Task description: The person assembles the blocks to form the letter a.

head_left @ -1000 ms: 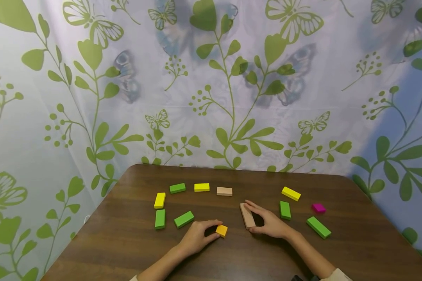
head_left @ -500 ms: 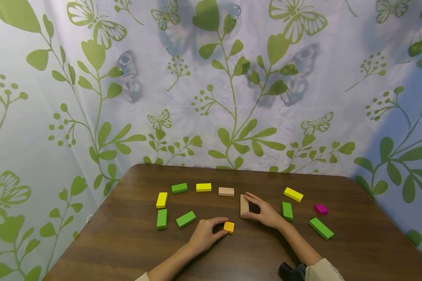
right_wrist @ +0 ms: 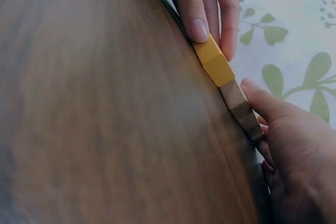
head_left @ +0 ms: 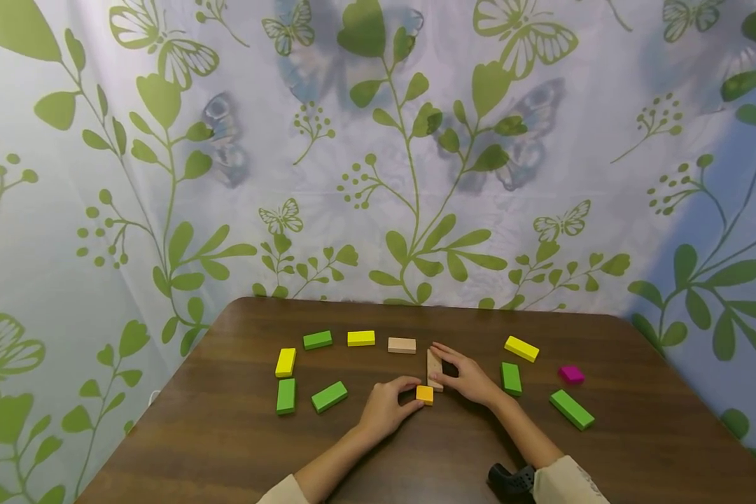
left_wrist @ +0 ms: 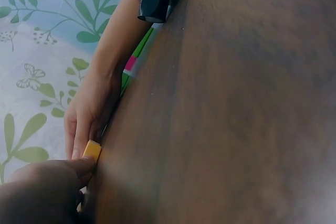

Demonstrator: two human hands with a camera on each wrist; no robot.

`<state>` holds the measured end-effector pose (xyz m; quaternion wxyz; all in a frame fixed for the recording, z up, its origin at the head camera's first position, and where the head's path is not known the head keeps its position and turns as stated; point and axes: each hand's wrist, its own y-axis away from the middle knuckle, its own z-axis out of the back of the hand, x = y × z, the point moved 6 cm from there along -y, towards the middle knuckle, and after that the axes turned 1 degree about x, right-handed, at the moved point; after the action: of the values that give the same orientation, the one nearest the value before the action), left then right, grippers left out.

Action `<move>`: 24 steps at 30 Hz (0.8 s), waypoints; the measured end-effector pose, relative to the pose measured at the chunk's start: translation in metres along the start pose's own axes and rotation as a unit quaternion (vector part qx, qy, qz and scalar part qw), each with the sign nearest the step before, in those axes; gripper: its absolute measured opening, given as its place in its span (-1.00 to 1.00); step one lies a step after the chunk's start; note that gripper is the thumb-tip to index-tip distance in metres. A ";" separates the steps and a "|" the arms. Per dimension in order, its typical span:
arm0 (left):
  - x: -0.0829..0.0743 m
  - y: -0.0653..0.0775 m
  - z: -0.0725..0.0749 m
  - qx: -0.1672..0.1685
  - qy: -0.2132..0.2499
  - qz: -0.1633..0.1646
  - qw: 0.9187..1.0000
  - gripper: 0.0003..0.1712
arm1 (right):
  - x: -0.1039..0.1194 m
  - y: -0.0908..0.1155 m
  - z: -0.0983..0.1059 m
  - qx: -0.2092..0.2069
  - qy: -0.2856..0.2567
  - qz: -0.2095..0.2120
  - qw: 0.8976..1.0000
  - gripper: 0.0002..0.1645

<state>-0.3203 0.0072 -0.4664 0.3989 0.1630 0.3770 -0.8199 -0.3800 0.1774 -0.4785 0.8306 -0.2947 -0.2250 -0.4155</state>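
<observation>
My left hand [head_left: 384,409] pinches a small orange block [head_left: 425,395] between thumb and fingers on the tabletop. With thumb and fingertips my right hand [head_left: 472,379] grips a longer plain wooden block [head_left: 434,365] lying lengthwise away from me. The orange block is at the near end of the wooden one; in the right wrist view the orange block [right_wrist: 214,62] and the wooden block [right_wrist: 241,107] appear end to end. The left wrist view shows the orange block [left_wrist: 92,150] at the left fingertips, with the wooden block hidden.
Another plain wooden block [head_left: 402,345] lies just beyond the hands. Green and yellow blocks, such as a green block [head_left: 330,397], lie leftward. To the right are a yellow block [head_left: 521,348], a magenta block [head_left: 571,374] and green blocks. A patterned curtain [head_left: 378,175] hangs behind the table.
My left hand has slid the orange block rightward and away from me to the wooden block's near end. My right hand has shifted the wooden block slightly away and turned it straighter.
</observation>
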 end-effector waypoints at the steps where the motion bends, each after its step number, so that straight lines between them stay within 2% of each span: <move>1: 0.000 -0.001 -0.001 -0.004 -0.004 -0.003 1.000 -0.61 | 0.000 0.000 0.000 0.000 -0.001 0.000 1.000 -0.23; 9: -0.004 -0.006 -0.011 -0.007 -0.021 -0.003 1.000 -0.56 | -0.001 -0.001 -0.001 -0.002 -0.002 -0.003 1.000 -0.23; 16: -0.005 -0.007 -0.011 -0.015 -0.024 0.004 1.000 -0.57 | 0.001 -0.002 0.000 -0.007 -0.005 0.003 1.000 -0.26; 24: -0.005 -0.006 -0.011 -0.017 -0.018 -0.006 1.000 -0.57 | 0.006 0.013 0.003 0.004 -0.019 0.010 1.000 -0.24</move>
<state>-0.3225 0.0204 -0.4680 0.4034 0.1396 0.3845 -0.8185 -0.3666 0.1821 -0.4770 0.8317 -0.3012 -0.2394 -0.4004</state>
